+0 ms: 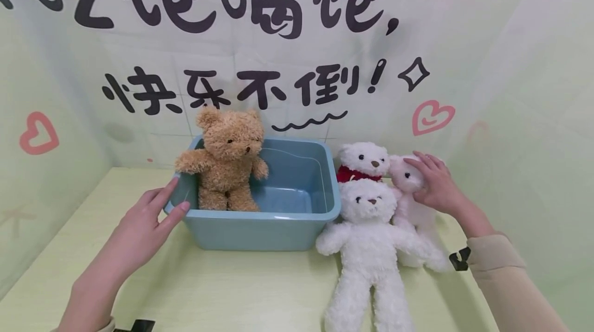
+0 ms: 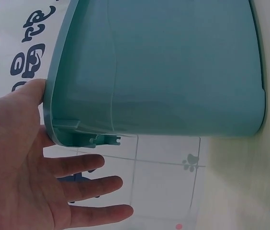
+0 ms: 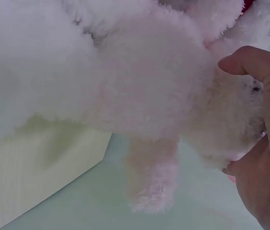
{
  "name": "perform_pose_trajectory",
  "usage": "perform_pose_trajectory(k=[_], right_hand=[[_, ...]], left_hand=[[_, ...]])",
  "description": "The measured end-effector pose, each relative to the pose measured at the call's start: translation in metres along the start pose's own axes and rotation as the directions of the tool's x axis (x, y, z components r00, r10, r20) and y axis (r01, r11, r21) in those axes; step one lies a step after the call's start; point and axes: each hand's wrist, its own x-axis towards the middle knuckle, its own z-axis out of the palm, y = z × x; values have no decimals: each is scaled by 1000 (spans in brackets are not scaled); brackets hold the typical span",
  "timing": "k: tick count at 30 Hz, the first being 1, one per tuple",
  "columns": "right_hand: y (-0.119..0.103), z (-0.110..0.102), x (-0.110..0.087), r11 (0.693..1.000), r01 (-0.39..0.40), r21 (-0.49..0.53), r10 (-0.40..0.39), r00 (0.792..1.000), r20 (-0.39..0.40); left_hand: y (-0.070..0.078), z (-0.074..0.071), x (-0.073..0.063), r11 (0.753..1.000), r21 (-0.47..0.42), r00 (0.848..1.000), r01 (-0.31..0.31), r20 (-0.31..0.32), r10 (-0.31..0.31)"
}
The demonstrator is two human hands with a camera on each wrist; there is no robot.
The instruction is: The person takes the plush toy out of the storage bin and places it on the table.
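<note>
The pale table (image 1: 260,291) carries a blue bin (image 1: 250,231), probably light, stiff and smooth; its rolled rim is the natural hold, and the left grip (image 1: 141,226) rests on one corner there, thumb and forefinger touching, other fingers extended. Right of it, a long-legged white bear (image 1: 368,254) lies foremost, feet cut off by the lower edge. Behind its arm is the pale pink bear (image 1: 410,213), its head cupped between the thumb and bent fingers of the right grip (image 1: 438,185). It should be light, squashy and hard to damage; the trunk would give a steadier hold than the head. Its lower body is partly covered, and its fur looks washed out from the right wrist. The brown bear (image 1: 227,167) stands inside the bin, feet hidden; the red-scarfed bear (image 1: 368,159) shows little below its neck.
</note>
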Motion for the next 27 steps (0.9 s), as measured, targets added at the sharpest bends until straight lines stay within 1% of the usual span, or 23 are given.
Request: perform_pose_trajectory(k=[5, 9, 15, 22, 27], right_hand=[[4, 5, 0, 1000, -13, -5, 13, 1000, -14], [6, 7, -1, 999, -48, 8, 48, 999, -15], [8, 6, -3, 993, -114, 15, 114, 994, 3], [8, 4, -5, 988, -155, 19, 154, 988, 32], [9, 3, -5, 985, -171, 18, 170, 985, 36]], left_hand=[[0, 0, 0, 1000, 3, 1000, 0, 1, 0], [0, 0, 0, 1000, 3, 1000, -1, -2, 1], [0, -1, 0, 1000, -1, 1000, 0, 1, 0], [0, -1, 1, 1000, 1, 1000, -2, 0, 2], [1, -1, 0, 1000, 2, 1000, 5, 4, -5]])
